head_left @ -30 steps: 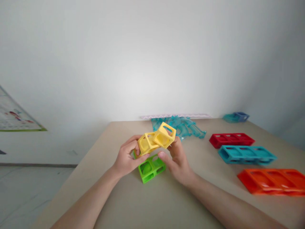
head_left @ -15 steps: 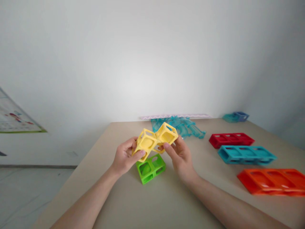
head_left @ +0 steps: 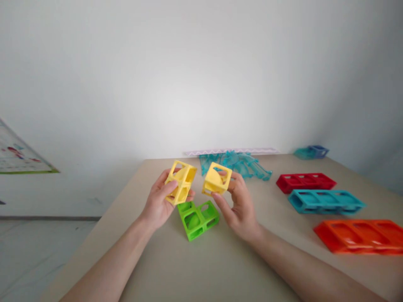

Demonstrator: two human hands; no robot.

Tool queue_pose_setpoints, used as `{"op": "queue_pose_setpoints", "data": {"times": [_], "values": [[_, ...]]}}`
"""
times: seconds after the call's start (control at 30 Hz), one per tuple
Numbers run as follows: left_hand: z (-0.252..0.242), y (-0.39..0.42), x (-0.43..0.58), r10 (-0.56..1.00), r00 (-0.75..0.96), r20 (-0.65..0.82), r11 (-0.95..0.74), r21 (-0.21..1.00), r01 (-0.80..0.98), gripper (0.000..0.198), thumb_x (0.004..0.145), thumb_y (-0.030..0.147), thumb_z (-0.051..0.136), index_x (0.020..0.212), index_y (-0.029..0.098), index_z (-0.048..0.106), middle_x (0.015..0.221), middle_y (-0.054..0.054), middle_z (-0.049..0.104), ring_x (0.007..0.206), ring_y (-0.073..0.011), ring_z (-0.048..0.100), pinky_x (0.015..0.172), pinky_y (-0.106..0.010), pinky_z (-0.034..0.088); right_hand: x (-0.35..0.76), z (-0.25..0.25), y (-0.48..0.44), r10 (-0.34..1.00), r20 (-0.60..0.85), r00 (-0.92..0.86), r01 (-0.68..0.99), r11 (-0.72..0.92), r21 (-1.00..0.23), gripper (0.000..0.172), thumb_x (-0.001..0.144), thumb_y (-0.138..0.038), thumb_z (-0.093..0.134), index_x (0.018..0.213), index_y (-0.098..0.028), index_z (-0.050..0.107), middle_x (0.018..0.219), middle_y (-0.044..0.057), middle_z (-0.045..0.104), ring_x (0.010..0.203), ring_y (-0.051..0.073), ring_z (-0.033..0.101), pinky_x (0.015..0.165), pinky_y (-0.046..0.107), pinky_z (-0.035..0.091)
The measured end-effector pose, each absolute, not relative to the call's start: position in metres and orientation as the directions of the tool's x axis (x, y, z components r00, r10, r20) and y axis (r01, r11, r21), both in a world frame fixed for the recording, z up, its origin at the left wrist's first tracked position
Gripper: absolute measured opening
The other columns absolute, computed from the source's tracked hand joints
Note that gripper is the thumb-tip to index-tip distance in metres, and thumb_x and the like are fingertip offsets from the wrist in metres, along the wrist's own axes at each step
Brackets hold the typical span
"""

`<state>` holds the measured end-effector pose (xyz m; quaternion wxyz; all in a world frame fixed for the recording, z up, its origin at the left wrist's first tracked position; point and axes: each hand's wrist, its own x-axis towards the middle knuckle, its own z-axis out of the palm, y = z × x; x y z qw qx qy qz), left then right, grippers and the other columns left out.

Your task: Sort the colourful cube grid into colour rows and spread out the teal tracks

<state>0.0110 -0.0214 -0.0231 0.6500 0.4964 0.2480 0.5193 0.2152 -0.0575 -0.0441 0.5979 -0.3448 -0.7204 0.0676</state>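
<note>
Two separate yellow pieces with open frame sides are held up above the table. My left hand (head_left: 160, 200) is closed around a two-cell yellow block (head_left: 180, 182), tilted, thumb across its near side. A single yellow cube (head_left: 217, 179) is pinched between the thumb and fingers of my right hand (head_left: 239, 205). A gap separates the two pieces. Below them a green L-shaped block (head_left: 199, 219) lies on the table, its far left end partly hidden by my left hand and the yellow block.
At right lie a red three-cell bar (head_left: 305, 182), a teal bar (head_left: 325, 201) and an orange bar (head_left: 362, 237). Translucent teal pieces (head_left: 239, 164) and a pale zigzag strip (head_left: 231, 151) lie by the wall. A blue cube (head_left: 318, 152) sits in the far right corner.
The joined yellow pieces have come apart. My left hand has moved left with the two-cell block, while my right hand holds the single cube, now turned.
</note>
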Motion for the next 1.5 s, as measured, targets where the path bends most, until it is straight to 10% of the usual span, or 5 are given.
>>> {"op": "queue_pose_setpoints", "data": {"times": [0.17,0.77,0.97,1.5], "values": [[-0.022,-0.023,0.009,0.843,0.523,0.123,0.132,0.896,-0.424,0.029,0.082,0.024,0.063,0.105,0.025,0.046,0.101,-0.003,0.066,0.08,-0.0218,0.071,0.065,-0.035,0.06,0.218,-0.043,-0.053,0.525,0.794,-0.306,0.489,0.802,-0.342,0.02,0.085,-0.012,0.058,0.101,-0.022,0.049,0.121,0.013,0.046,0.11,0.023,0.053,0.091,0.04,0.049],[-0.021,-0.026,0.007,0.797,0.6,0.068,0.116,0.958,-0.262,0.058,0.067,0.026,0.079,0.115,0.025,0.045,0.088,-0.005,0.068,0.069,-0.0231,0.07,0.057,-0.031,0.056,0.216,-0.04,-0.054,0.574,0.728,-0.375,0.594,0.752,-0.286,0.035,0.078,0.002,0.044,0.101,-0.025,0.046,0.116,0.009,0.052,0.106,0.023,0.053,0.086,0.039,0.049],[-0.022,-0.025,0.006,0.793,0.599,0.111,0.12,0.935,-0.333,0.049,0.068,0.026,0.077,0.107,0.024,0.047,0.083,-0.004,0.068,0.067,-0.0213,0.069,0.058,-0.03,0.054,0.215,-0.041,-0.056,0.507,0.834,-0.217,0.479,0.8,-0.361,0.047,0.085,-0.004,0.046,0.125,-0.026,0.034,0.122,0.013,0.046,0.109,0.022,0.053,0.08,0.037,0.053],[-0.027,-0.017,-0.001,0.826,0.562,0.028,0.259,0.868,-0.424,0.041,0.07,0.029,0.076,0.108,0.024,0.061,0.087,-0.005,0.07,0.067,-0.0209,0.069,0.058,-0.035,0.06,0.212,-0.044,-0.061,0.476,0.867,-0.146,0.449,0.813,-0.371,0.035,0.088,-0.009,0.054,0.116,-0.031,0.058,0.108,0.008,0.045,0.086,0.017,0.059,0.071,0.032,0.055]]}}
